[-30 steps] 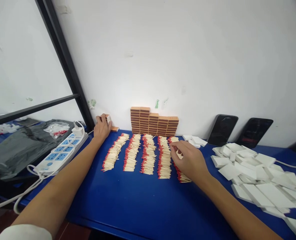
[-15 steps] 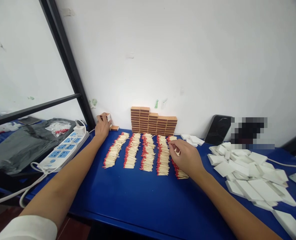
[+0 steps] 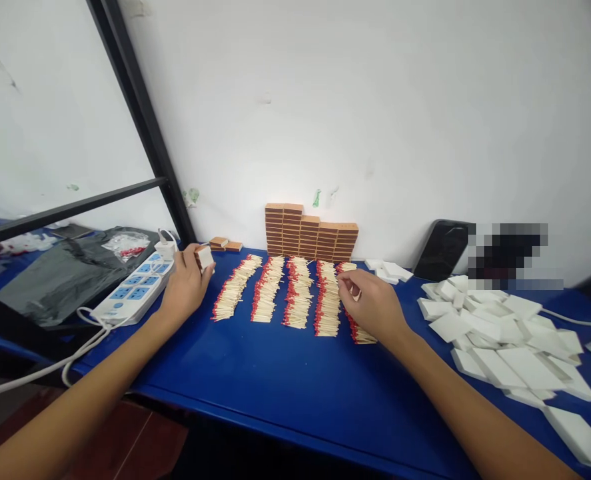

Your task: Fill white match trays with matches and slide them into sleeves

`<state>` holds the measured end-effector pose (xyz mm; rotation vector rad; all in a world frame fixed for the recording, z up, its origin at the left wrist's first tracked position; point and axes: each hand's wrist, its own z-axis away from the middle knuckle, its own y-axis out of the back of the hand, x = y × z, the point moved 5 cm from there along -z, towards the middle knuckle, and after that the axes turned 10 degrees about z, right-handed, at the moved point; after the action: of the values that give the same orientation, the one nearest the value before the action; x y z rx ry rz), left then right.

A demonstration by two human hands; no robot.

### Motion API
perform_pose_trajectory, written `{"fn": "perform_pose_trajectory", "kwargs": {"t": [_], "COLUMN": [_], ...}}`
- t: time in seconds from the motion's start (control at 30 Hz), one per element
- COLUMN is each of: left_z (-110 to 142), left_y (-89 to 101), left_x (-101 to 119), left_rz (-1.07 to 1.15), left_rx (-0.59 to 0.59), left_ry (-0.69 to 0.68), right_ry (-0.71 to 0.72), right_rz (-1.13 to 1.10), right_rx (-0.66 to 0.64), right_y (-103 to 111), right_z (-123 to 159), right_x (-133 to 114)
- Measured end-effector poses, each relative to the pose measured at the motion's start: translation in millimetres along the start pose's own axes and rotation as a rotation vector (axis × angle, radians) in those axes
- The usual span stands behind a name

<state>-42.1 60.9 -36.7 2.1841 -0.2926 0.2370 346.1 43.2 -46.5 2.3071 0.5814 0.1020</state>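
- The left hand (image 3: 184,281), at the left, is clamped on a small box with a white face (image 3: 204,259), fingers and thumb wrapped round its sides, a grip that seems to leave that face uncovered
- The right hand (image 3: 376,305) is over the rightmost row of red-tipped pale wooden matches (image 3: 363,333), thumb and forefinger drawn close; the hand hides whether a match is pinched there, so I cannot tell
- Four more rows of red-tipped matches (image 3: 299,297) lie to its left, their heads mostly leftward, with blue gaps between, probably to keep the bundles distinct
- Behind them, the stepped stack of orange-brown cardboard matchboxes (image 3: 311,235) stands by the white wall (image 3: 325,120), perhaps for steadiness; its dark edges make straight bands
- At the far left lie a few loose orange-brown boxes (image 3: 218,241), flat and oblong
- On the right, the loose heap of matte white rectangular pieces (image 3: 530,367) shows crisp edges and lies at all angles
- The glossy black phone (image 3: 442,250) leans at the far right, likely propped by the wall
- The smooth blue tabletop (image 3: 255,383) also bears the white plastic power strip with blue sockets (image 3: 118,312), left
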Motion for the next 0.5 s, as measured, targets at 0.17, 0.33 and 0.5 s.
{"fn": "perform_pose_trajectory", "kwargs": {"t": [0.17,0.33,0.5], "left_z": [49,78,90], "left_y": [13.9,29.1,46.3], "left_x": [-1,-7,-2], "left_rz": [-0.066,0.049,0.100], "left_rx": [-0.057,-0.026,0.028], "left_ry": [-0.036,-0.019,0.009], "right_ry": [-0.021,-0.035,-0.045], "right_rz": [-0.022,-0.040,-0.044], "right_rx": [0.006,-0.004,-0.025], "right_y": [1,0,-1], "right_z": [0,0,0], "right_x": [0,1,0]}}
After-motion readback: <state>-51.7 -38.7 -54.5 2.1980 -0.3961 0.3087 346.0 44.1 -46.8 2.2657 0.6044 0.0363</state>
